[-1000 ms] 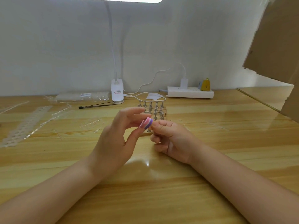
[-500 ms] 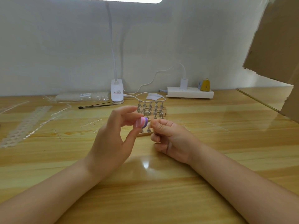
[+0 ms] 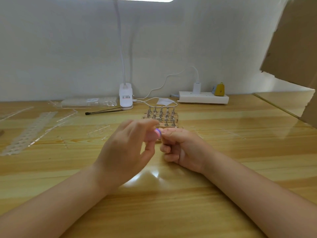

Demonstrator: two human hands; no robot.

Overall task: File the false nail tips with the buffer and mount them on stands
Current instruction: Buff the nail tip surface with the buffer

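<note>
The buffer point(image 3: 157, 133), pinched in the left hand point(image 3: 127, 152), has been drawn back against the right hand point(image 3: 181, 148), whose curled fingers presumably pinch a hidden nail tip; filing continues at mid-frame.

Glossy wood table point(image 3: 223, 152); shiny metal stands point(image 3: 161, 115); white plastic power strip point(image 3: 204, 99); matt cardboard point(image 3: 295, 40).
</note>
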